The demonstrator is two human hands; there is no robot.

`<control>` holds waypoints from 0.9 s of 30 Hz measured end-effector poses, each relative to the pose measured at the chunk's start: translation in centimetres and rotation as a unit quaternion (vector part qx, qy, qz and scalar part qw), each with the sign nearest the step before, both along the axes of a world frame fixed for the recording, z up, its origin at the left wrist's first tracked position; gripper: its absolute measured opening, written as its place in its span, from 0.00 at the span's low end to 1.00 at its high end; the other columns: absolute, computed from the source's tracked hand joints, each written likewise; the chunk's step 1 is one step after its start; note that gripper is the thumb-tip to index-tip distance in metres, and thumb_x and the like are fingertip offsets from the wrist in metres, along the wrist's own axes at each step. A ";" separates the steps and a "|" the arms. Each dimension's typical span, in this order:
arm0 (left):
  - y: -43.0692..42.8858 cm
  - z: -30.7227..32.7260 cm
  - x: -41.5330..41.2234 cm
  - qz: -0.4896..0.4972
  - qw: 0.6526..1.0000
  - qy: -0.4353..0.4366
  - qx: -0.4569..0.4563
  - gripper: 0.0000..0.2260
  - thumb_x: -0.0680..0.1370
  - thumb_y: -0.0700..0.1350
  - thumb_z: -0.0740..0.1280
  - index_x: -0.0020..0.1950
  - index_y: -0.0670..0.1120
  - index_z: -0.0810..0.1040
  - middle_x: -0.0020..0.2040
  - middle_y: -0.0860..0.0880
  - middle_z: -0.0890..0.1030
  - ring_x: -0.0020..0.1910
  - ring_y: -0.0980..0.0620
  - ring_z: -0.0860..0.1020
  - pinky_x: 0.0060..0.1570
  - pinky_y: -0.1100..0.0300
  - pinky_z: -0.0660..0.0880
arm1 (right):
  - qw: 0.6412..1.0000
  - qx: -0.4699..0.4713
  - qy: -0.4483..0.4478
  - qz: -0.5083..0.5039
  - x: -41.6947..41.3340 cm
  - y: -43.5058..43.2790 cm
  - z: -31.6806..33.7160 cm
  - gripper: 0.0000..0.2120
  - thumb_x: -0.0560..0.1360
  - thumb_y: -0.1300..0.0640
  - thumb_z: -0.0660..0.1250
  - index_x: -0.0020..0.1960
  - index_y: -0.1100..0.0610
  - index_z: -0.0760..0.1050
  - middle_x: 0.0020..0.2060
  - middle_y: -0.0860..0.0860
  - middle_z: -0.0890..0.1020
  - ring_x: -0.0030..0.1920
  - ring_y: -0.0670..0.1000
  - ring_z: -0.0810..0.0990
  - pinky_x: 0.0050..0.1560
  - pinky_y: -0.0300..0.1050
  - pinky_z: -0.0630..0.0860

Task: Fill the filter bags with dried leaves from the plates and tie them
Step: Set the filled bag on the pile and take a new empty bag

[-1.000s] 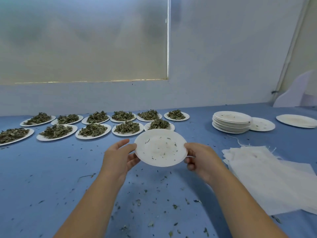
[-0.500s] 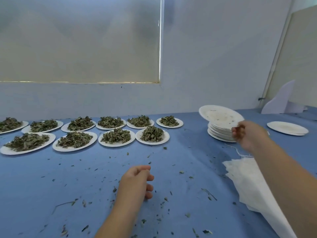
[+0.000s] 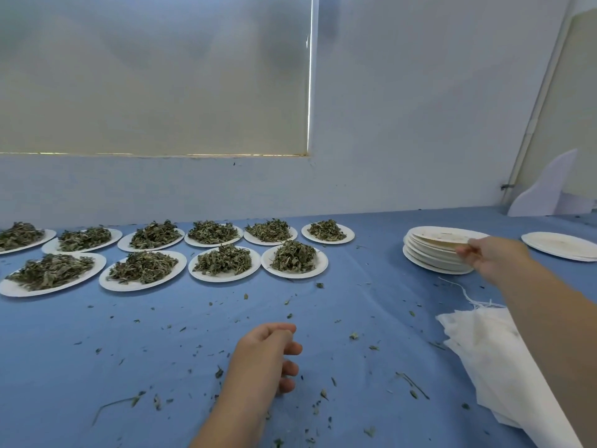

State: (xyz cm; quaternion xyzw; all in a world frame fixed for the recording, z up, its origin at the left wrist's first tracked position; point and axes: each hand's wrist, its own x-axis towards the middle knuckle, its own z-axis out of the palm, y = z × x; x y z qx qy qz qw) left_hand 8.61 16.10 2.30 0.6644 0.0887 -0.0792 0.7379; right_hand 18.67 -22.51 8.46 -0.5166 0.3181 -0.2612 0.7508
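Right hand [image 3: 491,257], 2 o'clock, pinches top plate [image 3: 442,237] of stack [image 3: 433,263]. Left hand [image 3: 265,357], 6 o'clock, fingers loosely curled, holding nothing. Filter bags [image 3: 484,350] at 4 o'clock.

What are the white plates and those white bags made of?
The stacked plates look like matte paper or pulp: thin, dull, lightly stained; thin plastic is possible. The filter bags look like soft non-woven fabric or paper: limp, creased, thin at the edges.

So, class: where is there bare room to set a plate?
Free: the cloth between the leaf plates and the stack of empty plates, and in front of the rows, left of the left hand. Crowded: the rows and the filter bags.
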 end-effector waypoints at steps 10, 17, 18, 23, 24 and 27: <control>0.3 -0.2 -0.2 -0.010 1.000 -0.013 -0.001 0.07 0.79 0.39 0.63 0.49 0.44 0.81 0.39 0.45 0.81 0.25 0.53 0.74 0.23 0.62 0.72 | 0.908 -0.357 0.218 -0.013 -3.2 0.7 0.1 0.09 0.75 0.64 0.60 0.52 0.64 0.76 0.38 0.60 0.80 0.35 0.57 0.77 0.45 0.50 0.79; 0.3 -0.7 -0.6 -0.031 0.998 -0.045 0.033 0.08 0.80 0.40 0.62 0.49 0.44 0.81 0.39 0.44 0.80 0.26 0.51 0.74 0.24 0.59 0.72 | 0.686 -0.613 0.295 0.258 -8.7 5.2 0.3 0.05 0.74 0.55 0.68 0.43 0.56 0.76 0.35 0.51 0.81 0.29 0.46 0.77 0.31 0.39 0.72; 0.4 -0.8 -0.7 -0.035 0.998 -0.048 0.037 0.08 0.80 0.40 0.62 0.49 0.44 0.81 0.39 0.44 0.80 0.27 0.51 0.74 0.25 0.59 0.72 | 0.651 -0.643 0.292 0.277 -9.3 5.7 0.5 0.02 0.73 0.55 0.68 0.44 0.53 0.76 0.38 0.49 0.81 0.31 0.45 0.78 0.33 0.38 0.72; 0.8 -1.2 -1.0 -0.046 0.996 -0.060 0.047 0.08 0.80 0.40 0.62 0.49 0.44 0.81 0.38 0.44 0.80 0.27 0.51 0.75 0.26 0.58 0.72 | 0.563 -0.652 0.331 0.385 -12.6 7.8 1.8 0.03 0.74 0.52 0.65 0.48 0.46 0.75 0.38 0.43 0.80 0.33 0.44 0.79 0.30 0.35 0.70; 0.9 -1.1 -1.1 -0.049 0.996 -0.062 0.049 0.08 0.80 0.40 0.62 0.49 0.44 0.81 0.38 0.44 0.80 0.27 0.51 0.75 0.26 0.57 0.72 | 0.546 -0.644 0.354 0.402 -13.2 8.1 1.8 0.04 0.75 0.48 0.65 0.48 0.47 0.75 0.36 0.43 0.81 0.30 0.43 0.79 0.30 0.36 0.71; 0.7 -1.1 -1.5 -0.056 0.995 -0.067 0.054 0.08 0.80 0.39 0.61 0.50 0.44 0.81 0.38 0.44 0.80 0.27 0.50 0.74 0.26 0.57 0.71 | 0.517 -0.634 0.420 0.393 -14.2 8.9 1.0 0.15 0.74 0.40 0.63 0.47 0.51 0.71 0.36 0.47 0.80 0.26 0.46 0.80 0.32 0.39 0.74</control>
